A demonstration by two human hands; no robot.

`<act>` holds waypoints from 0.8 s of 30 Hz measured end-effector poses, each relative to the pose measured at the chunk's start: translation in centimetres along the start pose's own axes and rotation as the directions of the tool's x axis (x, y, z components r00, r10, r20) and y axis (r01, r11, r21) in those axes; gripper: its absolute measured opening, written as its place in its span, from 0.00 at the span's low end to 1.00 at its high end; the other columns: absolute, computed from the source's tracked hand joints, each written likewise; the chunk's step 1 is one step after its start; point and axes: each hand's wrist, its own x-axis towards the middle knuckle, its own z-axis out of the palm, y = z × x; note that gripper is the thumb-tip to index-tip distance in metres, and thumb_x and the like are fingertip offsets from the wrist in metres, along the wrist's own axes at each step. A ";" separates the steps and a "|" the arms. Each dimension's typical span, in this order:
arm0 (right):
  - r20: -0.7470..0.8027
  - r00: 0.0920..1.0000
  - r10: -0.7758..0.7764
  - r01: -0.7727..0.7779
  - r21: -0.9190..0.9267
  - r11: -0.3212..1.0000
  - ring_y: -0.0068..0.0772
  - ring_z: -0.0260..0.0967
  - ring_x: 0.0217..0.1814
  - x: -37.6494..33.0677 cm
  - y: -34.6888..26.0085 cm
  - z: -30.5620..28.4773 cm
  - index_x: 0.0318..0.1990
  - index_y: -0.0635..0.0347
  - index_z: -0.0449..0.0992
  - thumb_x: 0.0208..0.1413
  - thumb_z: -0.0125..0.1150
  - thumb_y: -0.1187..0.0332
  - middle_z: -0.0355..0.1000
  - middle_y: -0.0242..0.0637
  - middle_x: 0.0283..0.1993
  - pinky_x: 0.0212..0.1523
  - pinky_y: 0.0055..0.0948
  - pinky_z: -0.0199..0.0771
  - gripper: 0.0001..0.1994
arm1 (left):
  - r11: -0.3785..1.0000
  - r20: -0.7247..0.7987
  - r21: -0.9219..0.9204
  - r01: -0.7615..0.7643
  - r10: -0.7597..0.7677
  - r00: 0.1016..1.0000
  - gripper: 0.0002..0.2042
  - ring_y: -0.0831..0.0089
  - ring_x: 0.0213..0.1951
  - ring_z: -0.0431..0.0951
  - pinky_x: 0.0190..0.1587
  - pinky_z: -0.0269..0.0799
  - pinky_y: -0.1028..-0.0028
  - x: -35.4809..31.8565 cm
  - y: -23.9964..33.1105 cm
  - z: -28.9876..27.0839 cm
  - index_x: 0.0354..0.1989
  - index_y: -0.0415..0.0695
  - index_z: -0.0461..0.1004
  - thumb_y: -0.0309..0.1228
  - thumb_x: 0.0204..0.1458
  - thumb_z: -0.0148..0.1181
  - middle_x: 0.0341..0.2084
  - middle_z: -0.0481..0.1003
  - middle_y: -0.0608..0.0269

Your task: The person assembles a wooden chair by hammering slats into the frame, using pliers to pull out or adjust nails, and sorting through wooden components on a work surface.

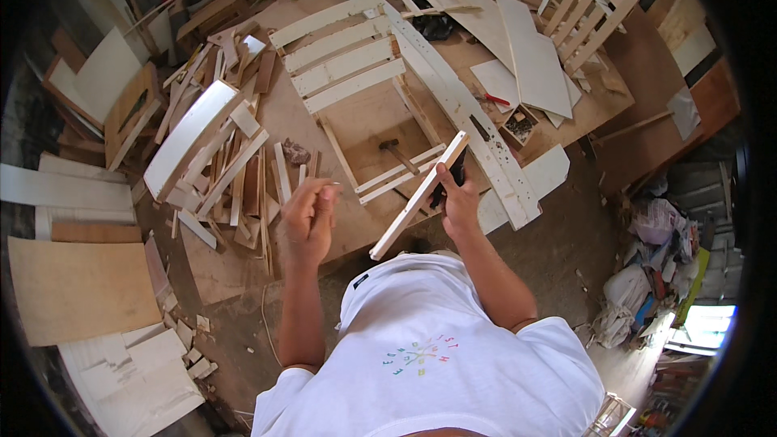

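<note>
My right hand (460, 204) is closed around a narrow white-edged wooden strip (418, 197), held slantwise in front of my waist. A black object (451, 176) shows between that palm and the strip; its kind is unclear. My left hand (310, 214) is raised to the left of the strip, apart from it, with fingers curled together. A small pale bit shows at its fingertips, too small to name. Beyond both hands lies a slatted wooden chair frame (354, 91) with curved whitish slats. Inside its lower opening rests a hammer (396, 154).
Wood offcuts (243, 186) and a curved white panel piece (194, 133) crowd the left. A long holed plank (461, 117) lies right of the frame, near a small box of fasteners (519, 125) and a red-handled tool (496, 99). White boards (534, 57) stack farther back.
</note>
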 end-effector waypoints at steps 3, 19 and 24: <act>-0.181 0.977 0.112 -0.105 0.051 0.993 0.27 0.74 0.28 1.6 3.5 -0.4 0.50 0.62 0.71 0.60 0.73 0.60 0.74 0.34 0.36 0.24 0.30 0.79 0.20 | 0.998 0.007 -0.050 0.034 -0.034 0.999 0.09 0.79 0.24 0.73 0.23 0.71 0.78 -0.5 0.2 1.9 0.47 0.34 0.79 0.25 0.68 0.54 0.29 0.74 0.61; -0.749 0.577 0.326 -0.614 -0.134 0.778 0.40 0.74 0.40 11.4 17.9 -5.5 0.78 0.56 0.51 0.71 0.55 0.53 0.67 0.42 0.62 0.43 0.38 0.84 0.35 | 0.853 -0.056 -0.142 0.502 -0.514 0.856 0.12 0.80 0.32 0.79 0.26 0.77 0.79 -5.8 -5.2 2.4 0.53 0.41 0.83 0.30 0.65 0.61 0.35 0.81 0.64; -0.594 0.712 0.374 -0.502 -0.059 0.863 0.41 0.73 0.44 9.7 19.1 -6.8 0.77 0.59 0.54 0.68 0.60 0.60 0.67 0.47 0.59 0.46 0.42 0.79 0.35 | 0.759 -0.023 -0.250 0.601 -0.625 0.780 0.11 0.81 0.31 0.77 0.27 0.77 0.79 -9.5 -8.8 2.7 0.52 0.41 0.83 0.31 0.65 0.62 0.33 0.80 0.66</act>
